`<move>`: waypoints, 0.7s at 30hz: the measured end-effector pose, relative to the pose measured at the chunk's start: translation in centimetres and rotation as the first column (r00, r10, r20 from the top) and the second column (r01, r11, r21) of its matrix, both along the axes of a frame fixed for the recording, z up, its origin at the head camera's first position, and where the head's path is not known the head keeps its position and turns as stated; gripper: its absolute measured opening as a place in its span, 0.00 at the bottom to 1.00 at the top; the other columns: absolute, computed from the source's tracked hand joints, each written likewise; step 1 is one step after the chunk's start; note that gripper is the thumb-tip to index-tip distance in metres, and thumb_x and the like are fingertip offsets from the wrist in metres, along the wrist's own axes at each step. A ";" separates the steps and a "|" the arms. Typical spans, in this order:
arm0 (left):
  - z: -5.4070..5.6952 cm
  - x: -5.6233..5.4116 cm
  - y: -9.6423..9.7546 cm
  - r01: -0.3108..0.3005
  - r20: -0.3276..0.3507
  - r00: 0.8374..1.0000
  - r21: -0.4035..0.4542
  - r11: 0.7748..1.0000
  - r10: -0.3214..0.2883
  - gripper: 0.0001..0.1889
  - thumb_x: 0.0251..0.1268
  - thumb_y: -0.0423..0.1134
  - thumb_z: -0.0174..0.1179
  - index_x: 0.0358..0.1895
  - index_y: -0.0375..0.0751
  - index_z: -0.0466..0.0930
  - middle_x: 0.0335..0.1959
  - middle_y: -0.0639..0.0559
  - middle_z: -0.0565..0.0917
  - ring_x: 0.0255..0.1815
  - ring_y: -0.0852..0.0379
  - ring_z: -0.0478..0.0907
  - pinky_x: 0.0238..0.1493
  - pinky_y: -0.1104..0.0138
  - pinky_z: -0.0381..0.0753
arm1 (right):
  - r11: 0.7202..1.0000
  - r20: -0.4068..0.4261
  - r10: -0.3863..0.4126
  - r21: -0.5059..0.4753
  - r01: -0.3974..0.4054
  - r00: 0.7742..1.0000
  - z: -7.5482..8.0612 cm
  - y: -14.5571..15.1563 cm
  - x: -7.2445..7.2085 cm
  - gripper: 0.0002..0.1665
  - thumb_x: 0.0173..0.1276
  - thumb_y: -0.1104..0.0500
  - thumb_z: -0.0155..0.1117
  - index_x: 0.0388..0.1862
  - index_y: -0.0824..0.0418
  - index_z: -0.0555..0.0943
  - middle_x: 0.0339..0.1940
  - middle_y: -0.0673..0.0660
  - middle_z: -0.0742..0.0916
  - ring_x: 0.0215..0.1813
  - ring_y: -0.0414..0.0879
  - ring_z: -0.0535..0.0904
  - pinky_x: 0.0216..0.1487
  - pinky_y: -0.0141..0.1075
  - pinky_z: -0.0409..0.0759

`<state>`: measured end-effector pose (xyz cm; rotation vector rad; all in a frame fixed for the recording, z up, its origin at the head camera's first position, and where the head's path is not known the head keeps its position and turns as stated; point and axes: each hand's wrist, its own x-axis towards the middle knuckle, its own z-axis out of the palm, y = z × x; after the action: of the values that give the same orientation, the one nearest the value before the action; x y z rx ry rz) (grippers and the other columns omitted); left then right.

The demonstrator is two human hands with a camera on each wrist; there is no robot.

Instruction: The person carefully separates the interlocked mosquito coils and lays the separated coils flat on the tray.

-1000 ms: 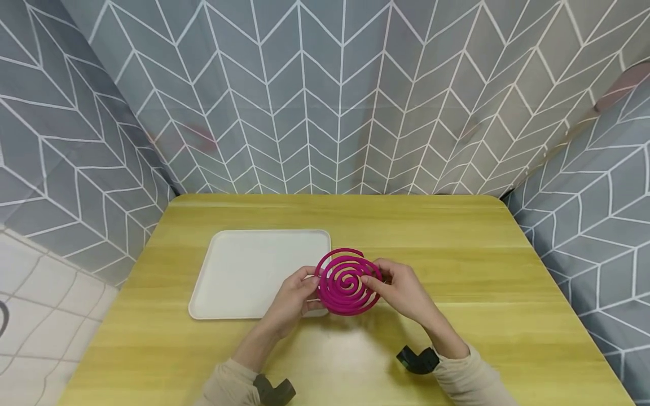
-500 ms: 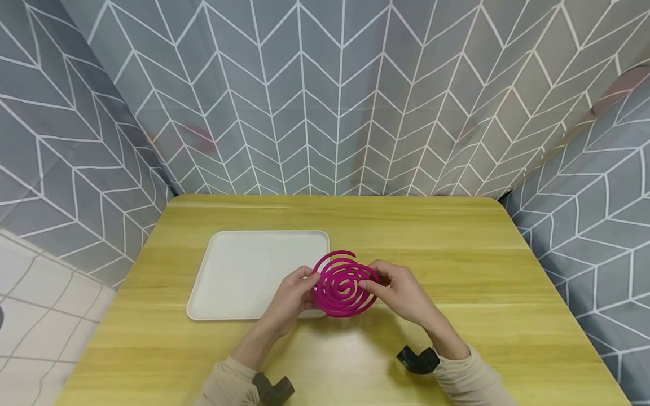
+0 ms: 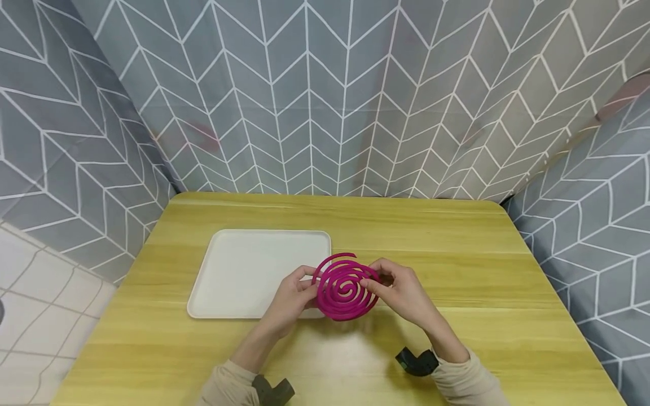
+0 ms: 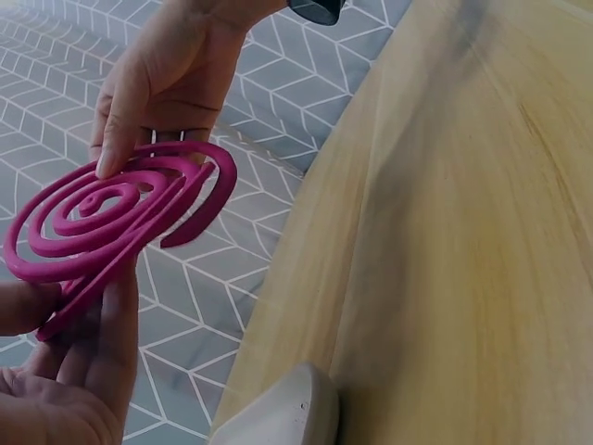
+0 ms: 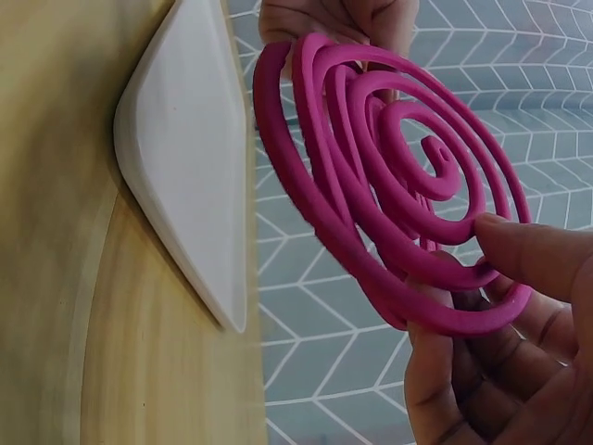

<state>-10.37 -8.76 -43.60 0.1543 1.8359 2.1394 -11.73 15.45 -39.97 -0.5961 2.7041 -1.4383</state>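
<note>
Both hands hold a magenta mosquito coil (image 3: 341, 294) up above the table. It is a flat spiral whose rings lie in overlapping layers, with a loose outer end at the far side. My left hand (image 3: 290, 298) grips the left edge, and in the left wrist view its thumb and fingers (image 4: 109, 348) pinch the outer ring. On the opposite side my right hand (image 3: 404, 292) pinches the coil, thumb on top and fingers beneath. The right wrist view shows the coil (image 5: 371, 209) tilted, with gaps between its layers.
A white rectangular tray (image 3: 249, 276) lies on the wooden table (image 3: 447, 237), left of the coil and partly behind the left hand. Patterned grey curtains (image 3: 325, 101) stand behind the table and at both sides.
The coil has shifted slightly toward me and to the left, and its tilt has changed a little. The left fingers have moved slightly on its edge; both hands keep their hold.
</note>
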 end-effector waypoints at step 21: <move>0.1 -0.4 -0.1 -0.010 0.069 0.998 0.005 1.000 0.009 0.11 0.72 0.32 0.52 0.52 0.29 0.71 0.36 0.51 0.88 0.34 0.58 0.85 0.43 0.65 0.88 | 0.999 0.025 -0.023 0.048 0.021 0.999 0.3 0.3 -0.1 0.08 0.62 0.55 0.71 0.32 0.54 0.80 0.25 0.47 0.84 0.26 0.36 0.76 0.27 0.28 0.78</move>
<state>-10.74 -8.82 -43.54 0.0723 1.7960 2.1290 -11.87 15.76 -39.71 -0.5429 2.7254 -1.3714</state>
